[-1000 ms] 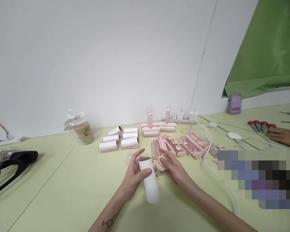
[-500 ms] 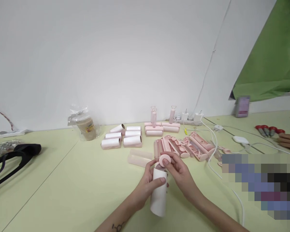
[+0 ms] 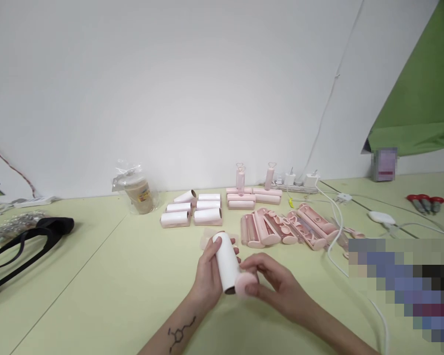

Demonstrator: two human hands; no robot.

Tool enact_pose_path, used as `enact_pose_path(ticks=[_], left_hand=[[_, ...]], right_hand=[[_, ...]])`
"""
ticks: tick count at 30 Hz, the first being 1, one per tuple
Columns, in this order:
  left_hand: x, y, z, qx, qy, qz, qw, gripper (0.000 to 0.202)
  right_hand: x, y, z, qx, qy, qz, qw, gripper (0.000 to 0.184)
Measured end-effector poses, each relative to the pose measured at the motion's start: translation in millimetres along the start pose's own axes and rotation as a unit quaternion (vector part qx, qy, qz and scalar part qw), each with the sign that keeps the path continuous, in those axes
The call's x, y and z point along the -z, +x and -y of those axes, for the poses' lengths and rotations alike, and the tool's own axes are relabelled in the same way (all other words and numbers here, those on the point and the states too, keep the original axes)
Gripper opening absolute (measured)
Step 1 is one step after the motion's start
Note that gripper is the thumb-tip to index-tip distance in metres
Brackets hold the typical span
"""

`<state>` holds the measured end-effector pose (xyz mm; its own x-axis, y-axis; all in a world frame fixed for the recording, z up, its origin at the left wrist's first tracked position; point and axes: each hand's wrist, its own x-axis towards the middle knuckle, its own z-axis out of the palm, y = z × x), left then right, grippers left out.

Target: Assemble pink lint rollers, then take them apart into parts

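Note:
My left hand is wrapped round a white lint roller roll, which tilts with its dark open end toward me. In my right hand, a pink round end cap is pinched between thumb and fingers. The cap is beside the roll's near end; whether they touch, I cannot tell. Behind the roll lies a pale translucent pink cover, partly hidden by the roll and my left hand.
Several white rolls in pink covers lie beyond my left hand. Pink roller parts are heaped at right, with finished-looking pink lint rollers behind. A white cable crosses the right side. A bagged cup stands at left.
The roll has tipped and moved up-left in my left hand, its open end now facing me. My right hand has drawn the end cap from the roll's far end down to its near end.

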<state>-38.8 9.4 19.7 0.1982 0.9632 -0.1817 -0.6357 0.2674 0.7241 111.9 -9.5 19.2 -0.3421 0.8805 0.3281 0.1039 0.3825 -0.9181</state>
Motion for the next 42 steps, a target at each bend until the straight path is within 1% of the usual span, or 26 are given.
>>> enact_pose_path(ticks=[1,2,3,4,7,10,13,18,20,22,25,27,30,35,37,39,42], left_hand=[[-0.5,0,-2,0.018,-0.02,-0.013,1.0,0.027],[-1.0,0,-3,0.037,-0.037,-0.022,0.998,0.029],[-1.8,0,-4,0.055,-0.052,-0.027,0.997,0.031],[-2.7,-1,-3,0.07,-0.067,-0.028,0.995,0.033],[-6.0,-4,2,0.11,-0.11,-0.027,0.987,0.035],[-9.0,-7,9,0.133,-0.131,-0.029,0.982,0.031],[-9.4,-9,13,0.155,-0.149,-0.034,0.976,0.026],[-7.6,-11,15,0.184,-0.171,-0.02,0.968,0.033],[-9.0,-12,14,0.178,-0.171,-0.026,0.969,0.033],[-11.2,-13,13,0.165,-0.155,-0.043,0.973,0.032],[-13.4,-14,14,0.158,-0.132,-0.073,0.976,0.028],[-13.1,-13,16,0.157,-0.131,-0.081,0.975,0.027],[-10.8,-10,19,0.149,-0.139,-0.08,0.976,0.028],[-8.3,-9,22,0.161,-0.151,-0.08,0.972,0.027],[-8.1,-9,21,0.171,-0.16,-0.081,0.969,0.024],[-8.1,-9,21,0.177,-0.163,-0.082,0.967,0.023],[-7.7,-8,20,0.176,-0.16,-0.086,0.967,0.023]], right_hand=[[-2,-3,-1,0.016,-0.012,0.039,0.999,0.009],[-4,-5,-2,0.041,-0.029,0.062,0.997,0.011],[-6,-7,-3,0.076,-0.052,0.068,0.993,0.013],[-8,-9,-4,0.114,-0.08,0.062,0.988,0.016],[-13,-12,-7,0.211,-0.155,0.008,0.965,0.023],[-15,-13,-7,0.26,-0.191,-0.016,0.946,0.026],[-18,-13,-5,0.269,-0.197,-0.017,0.942,0.027],[-25,-15,-2,0.266,-0.22,0.005,0.938,0.021],[-25,-16,-1,0.27,-0.229,-0.007,0.935,0.02],[-24,-17,-1,0.297,-0.258,-0.019,0.919,0.023],[-21,-19,0,0.365,-0.32,-0.033,0.874,0.029],[-21,-20,-1,0.375,-0.339,-0.05,0.861,0.027],[-22,-21,-3,0.366,-0.346,-0.072,0.861,0.021],[-23,-18,-4,0.344,-0.364,-0.065,0.863,0.014],[-22,-16,-4,0.343,-0.377,-0.047,0.859,0.009],[-22,-15,-4,0.35,-0.393,-0.03,0.85,0.009],[-24,-15,-5,0.35,-0.402,-0.049,0.845,0.009]])
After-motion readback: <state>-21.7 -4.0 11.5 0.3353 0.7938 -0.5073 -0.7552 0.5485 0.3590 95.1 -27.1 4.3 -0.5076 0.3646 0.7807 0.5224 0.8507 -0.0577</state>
